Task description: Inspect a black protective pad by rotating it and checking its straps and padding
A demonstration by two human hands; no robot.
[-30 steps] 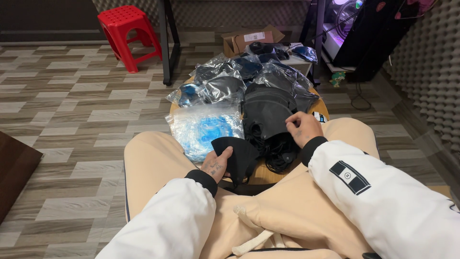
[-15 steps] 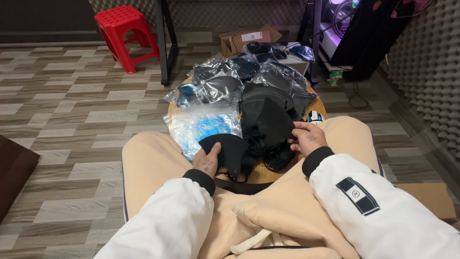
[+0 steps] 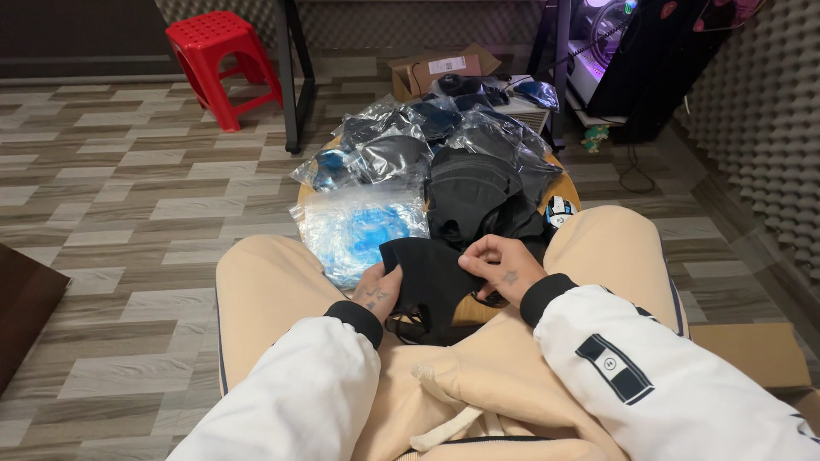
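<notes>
You hold a black cloth piece [image 3: 431,277] at the centre of the frame, low over your lap and at the near edge of the round wooden surface [image 3: 565,189]. Your left hand [image 3: 376,294] grips its left edge with the fingers curled onto the cloth; your right hand [image 3: 502,266] pinches its upper right edge between thumb and fingertips.

Just behind the cloth, toward the upper middle of the frame, a heap of more black cloth pieces [image 3: 474,192] lies on the surface, touching the one you hold. To the left of the heap sits a clear plastic bag with blue inside [image 3: 363,226], close to your left hand. Farther back, several clear plastic bags holding dark items [image 3: 401,141] are piled together and cover most of the surface. A small blue and white object [image 3: 558,212] lies at the right rim, beside your right knee.

Beyond the surface, an open cardboard box [image 3: 440,70] stands on the floor at the upper middle; what is in it you cannot tell. A red plastic stool [image 3: 220,60] stands in the upper left, well apart from everything else.
</notes>
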